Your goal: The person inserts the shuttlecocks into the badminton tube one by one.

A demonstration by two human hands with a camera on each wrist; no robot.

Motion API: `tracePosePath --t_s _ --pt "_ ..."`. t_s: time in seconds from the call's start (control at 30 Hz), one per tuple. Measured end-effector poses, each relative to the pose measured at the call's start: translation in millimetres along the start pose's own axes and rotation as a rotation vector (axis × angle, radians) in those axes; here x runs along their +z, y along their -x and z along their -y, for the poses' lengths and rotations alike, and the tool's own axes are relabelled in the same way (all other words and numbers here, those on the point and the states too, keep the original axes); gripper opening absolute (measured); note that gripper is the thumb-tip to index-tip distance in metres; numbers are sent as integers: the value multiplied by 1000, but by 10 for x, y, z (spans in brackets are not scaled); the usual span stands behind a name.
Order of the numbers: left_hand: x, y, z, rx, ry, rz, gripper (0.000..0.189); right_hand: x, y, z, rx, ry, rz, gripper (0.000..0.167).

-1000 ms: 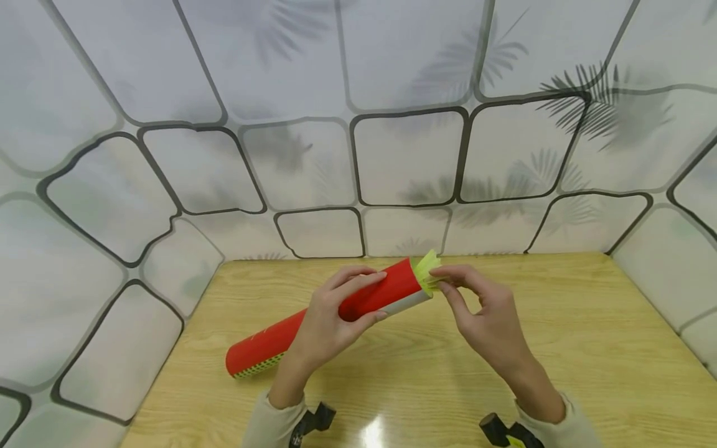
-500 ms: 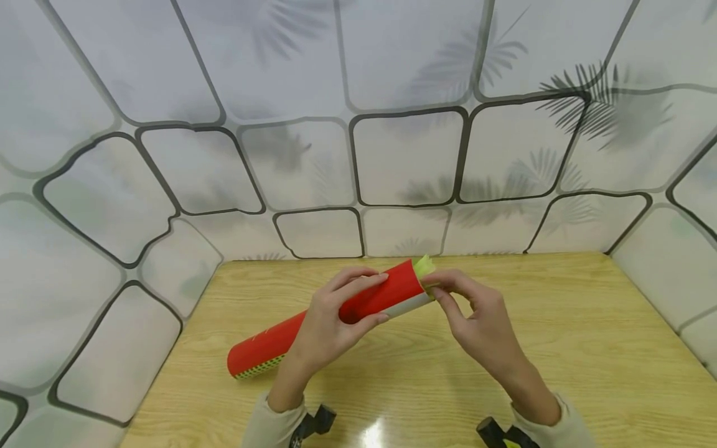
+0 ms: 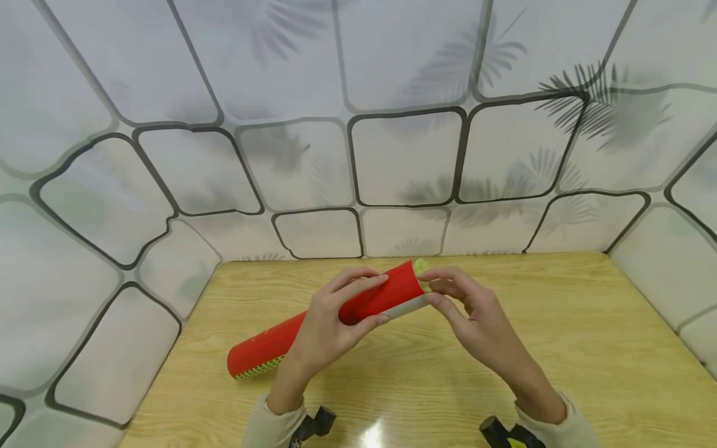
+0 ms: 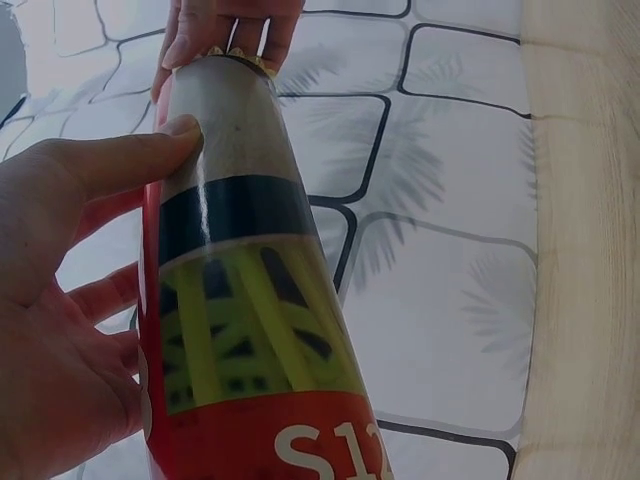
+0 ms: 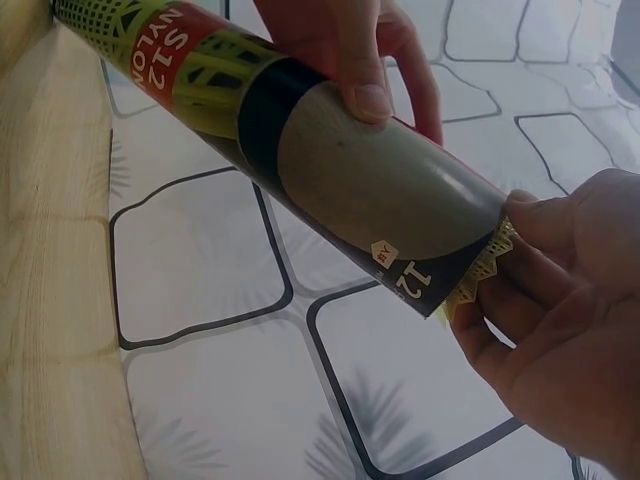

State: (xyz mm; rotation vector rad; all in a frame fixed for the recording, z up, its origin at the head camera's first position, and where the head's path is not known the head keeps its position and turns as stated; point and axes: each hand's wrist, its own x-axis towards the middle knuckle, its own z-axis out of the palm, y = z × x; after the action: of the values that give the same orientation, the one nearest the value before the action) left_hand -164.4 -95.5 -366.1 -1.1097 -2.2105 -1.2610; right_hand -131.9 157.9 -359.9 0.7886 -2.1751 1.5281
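Observation:
A red shuttlecock tube (image 3: 400,286) slants above the table, its right end raised. In the right wrist view its label (image 5: 165,50) reads S12 NYLON. My left hand (image 3: 327,320) grips it around the upper middle, thumb on the grey-white side. From the tube's right-hand mouth a narrow, jagged yellow edge of a shuttlecock (image 5: 482,268) sticks out. My right hand (image 3: 484,317) holds that edge with curled fingers, the thumb at the tube's rim. Yellow shuttlecock skirts show through the clear window (image 4: 255,320) in the left wrist view. The rest of the end shuttlecock is hidden inside.
A light wood table (image 3: 588,348) lies beneath both hands. Behind it and at both sides stand pale walls (image 3: 411,158) with dark stone-like outlines and leaf shadows. Dark camera mounts (image 3: 322,420) sit on both wrists.
The yellow shuttlecock has gone deeper into the tube, so less of its skirt shows. My right hand has moved left to the tube's mouth. The left hand has stayed nearly still.

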Motion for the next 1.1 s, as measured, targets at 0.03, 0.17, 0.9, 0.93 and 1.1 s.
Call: tracePosePath --t_s 0.03,0.17,0.9,0.93,1.1 --pt "3 0 -1 2 0 1 51 -2 -2 -2 -3 -5 8 35" --pt "18 -2 1 7 0 10 50 -20 -5 -21 -14 -33 50 36" --pt "88 -6 17 -25 -27 39 50 -114 4 -140 68 -211 243 32" --pt "95 -5 27 -33 -33 41 50 -118 6 -155 69 -212 244 32" --pt "137 12 81 -81 -61 55 49 -147 1 -243 83 -150 243 31"
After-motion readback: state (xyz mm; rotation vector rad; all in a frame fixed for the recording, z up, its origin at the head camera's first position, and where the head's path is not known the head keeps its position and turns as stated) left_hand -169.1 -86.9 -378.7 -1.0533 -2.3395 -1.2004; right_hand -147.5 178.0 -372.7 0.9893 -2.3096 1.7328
